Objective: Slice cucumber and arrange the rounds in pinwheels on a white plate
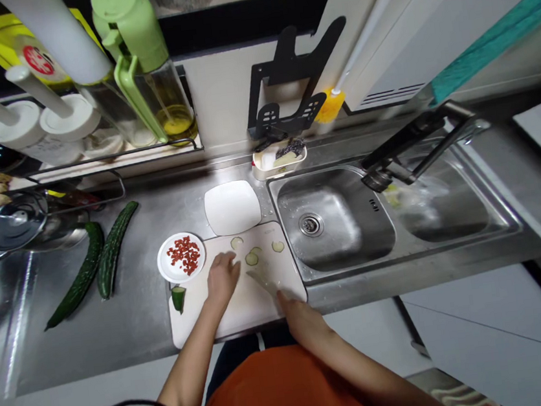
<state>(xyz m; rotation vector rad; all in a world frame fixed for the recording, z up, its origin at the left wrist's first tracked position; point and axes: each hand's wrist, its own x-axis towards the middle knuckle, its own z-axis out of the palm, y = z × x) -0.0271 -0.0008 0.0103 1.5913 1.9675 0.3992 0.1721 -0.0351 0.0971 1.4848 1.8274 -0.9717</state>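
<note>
At a stainless-steel desk (118, 324), a person in an orange top bends over a white rectangular cutting board (244, 313). The left hand (223, 277) lies palm down on the board, fingers bent toward its far edge; whether anything sits beneath it cannot be told. The right hand (299, 314) is closed round the handle of a pale-bladed kitchen knife (262, 281), which is blurred in the frame. Its long axis runs from the board's near right corner up and to the left, the tip ending just beside the left hand.

Thin round pale-green cucumber slices (252, 257) lie scattered on the far half of the board, beyond both hands. The left hand is the nearer — the closest slice sits just off its fingertips, and another lies apart by the sink-side edge. A dark green cucumber end piece (178, 298) rests at the board's left edge.

A small round white plate of chopped red bits (181, 257) stands at the far left corner, with a white square plate (232, 207) just behind the board. Two long dark green whole cucumbers (106, 261) lie well off to the left — and a steel sink (348, 246) opens just to the right.
</note>
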